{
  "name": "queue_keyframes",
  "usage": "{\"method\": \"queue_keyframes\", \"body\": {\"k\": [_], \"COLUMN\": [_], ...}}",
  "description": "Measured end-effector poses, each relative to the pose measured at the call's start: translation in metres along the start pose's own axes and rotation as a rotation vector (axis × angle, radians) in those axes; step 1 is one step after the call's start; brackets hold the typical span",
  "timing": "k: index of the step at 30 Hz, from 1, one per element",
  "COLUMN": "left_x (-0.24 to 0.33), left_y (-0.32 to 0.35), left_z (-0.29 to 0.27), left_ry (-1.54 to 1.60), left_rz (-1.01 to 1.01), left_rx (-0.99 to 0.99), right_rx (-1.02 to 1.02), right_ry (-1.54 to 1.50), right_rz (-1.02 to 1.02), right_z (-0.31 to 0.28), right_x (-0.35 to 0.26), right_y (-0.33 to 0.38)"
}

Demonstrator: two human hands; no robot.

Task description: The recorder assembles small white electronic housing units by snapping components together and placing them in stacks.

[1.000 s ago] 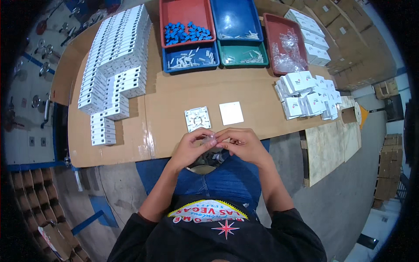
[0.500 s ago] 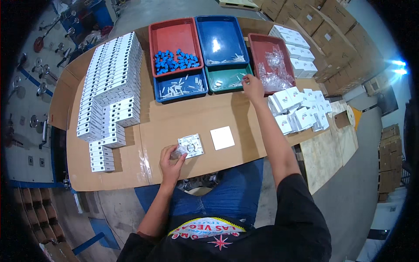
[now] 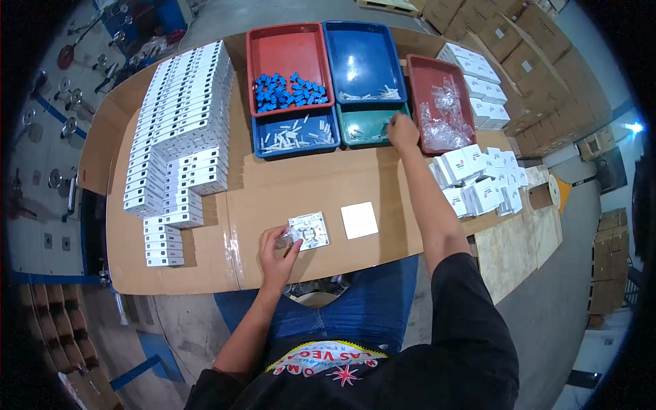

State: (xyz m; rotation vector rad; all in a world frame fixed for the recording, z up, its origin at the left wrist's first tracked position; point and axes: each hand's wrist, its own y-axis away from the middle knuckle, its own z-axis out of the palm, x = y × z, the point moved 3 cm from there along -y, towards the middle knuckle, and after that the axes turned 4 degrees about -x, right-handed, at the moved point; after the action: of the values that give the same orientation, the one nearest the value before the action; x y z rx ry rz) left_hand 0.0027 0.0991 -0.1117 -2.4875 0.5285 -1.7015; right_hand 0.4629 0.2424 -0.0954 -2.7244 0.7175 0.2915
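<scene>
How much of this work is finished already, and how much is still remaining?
Done: many closed white boxes are stacked in rows on the left. In hand: the left hand holds a small piece at the open square base, its white cover beside it; the right hand reaches into the green tray. Left: a loose pile of boxes on the right.

Long rows of flat white boxes [image 3: 179,116] are lying stacked along the left part of the cardboard-covered table [image 3: 287,184], each showing a dark printed edge. A loose heap of small white boxes [image 3: 478,181] with red and blue marks is sitting at the right edge. Behind the dark red tray [image 3: 418,68], more white boxes [image 3: 478,82] are standing in a neat stack. Clear plastic bags [image 3: 441,116] are lying crumpled in that tray. Brown cardboard cartons [image 3: 506,34] are standing on the floor at upper right.
</scene>
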Motion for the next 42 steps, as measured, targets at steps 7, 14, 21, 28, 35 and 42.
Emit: {"method": "queue_keyframes", "body": {"k": [7, 14, 21, 28, 35, 42], "left_x": [0.005, 0.007, 0.006, 0.009, -0.004, -0.002], "left_y": [-0.010, -0.008, -0.002, 0.001, 0.000, -0.001], "left_z": [0.000, 0.000, -0.002, -0.002, 0.002, 0.001], "left_ry": [0.005, 0.017, 0.087, 0.117, 0.213, 0.229], "left_rz": [0.018, 0.084, 0.078, 0.096, 0.120, 0.014], "left_rx": [0.013, 0.007, -0.032, -0.077, -0.081, -0.083], "right_rx": [-0.123, -0.618, -0.535, -0.506, -0.629, -0.644], "right_ry": [-0.605, -1.077, -0.669, -0.713, -0.622, -0.810], "right_rz": [-0.132, -0.120, -0.257, -0.378, -0.426, -0.337], "right_z": [-0.053, -0.065, -0.077, -0.070, -0.059, -0.076], "right_x": [-0.056, -0.150, -0.182, -0.184, -0.195, -0.197], "right_y": [0.078, 0.246, 0.273, 0.282, 0.290, 0.278]}}
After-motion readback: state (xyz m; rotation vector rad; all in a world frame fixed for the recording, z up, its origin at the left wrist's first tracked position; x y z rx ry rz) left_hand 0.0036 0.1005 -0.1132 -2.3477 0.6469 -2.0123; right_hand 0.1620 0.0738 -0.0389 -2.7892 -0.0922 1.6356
